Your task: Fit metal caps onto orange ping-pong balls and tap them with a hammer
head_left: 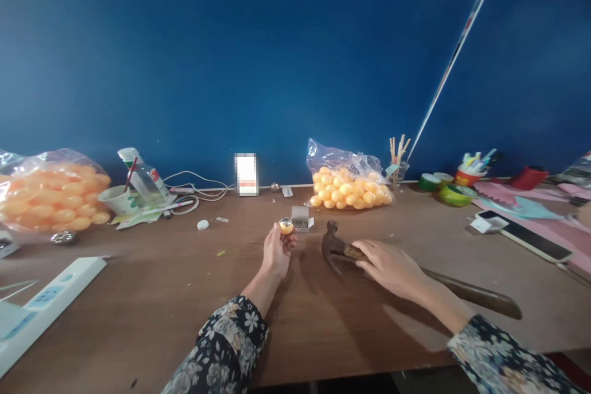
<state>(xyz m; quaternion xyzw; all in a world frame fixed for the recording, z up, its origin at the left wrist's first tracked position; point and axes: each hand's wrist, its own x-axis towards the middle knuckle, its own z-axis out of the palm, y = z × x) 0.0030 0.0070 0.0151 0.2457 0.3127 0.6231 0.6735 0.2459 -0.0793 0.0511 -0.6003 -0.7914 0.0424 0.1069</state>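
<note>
My left hand (276,253) is closed around a small orange ball (286,229) whose top is covered in something silvery, like foil. Just behind the ball stands an open little grey-white box (300,217) with small dark bits in it, too tiny to name. My right hand (390,266) lies over the wooden handle of a claw hammer (466,293), its fingers around the part close to the metal head. The hammer rests on the brown table, head to the left and handle end toward the lower right.
Clear bags of orange balls (353,188) stand behind the hammer and at far left (55,197). A power strip (50,305), a paper cup (119,198) and a plastic bottle (150,184) are left. Tape rolls (456,194), a pen cup (470,175) and a phone (524,237) lie right.
</note>
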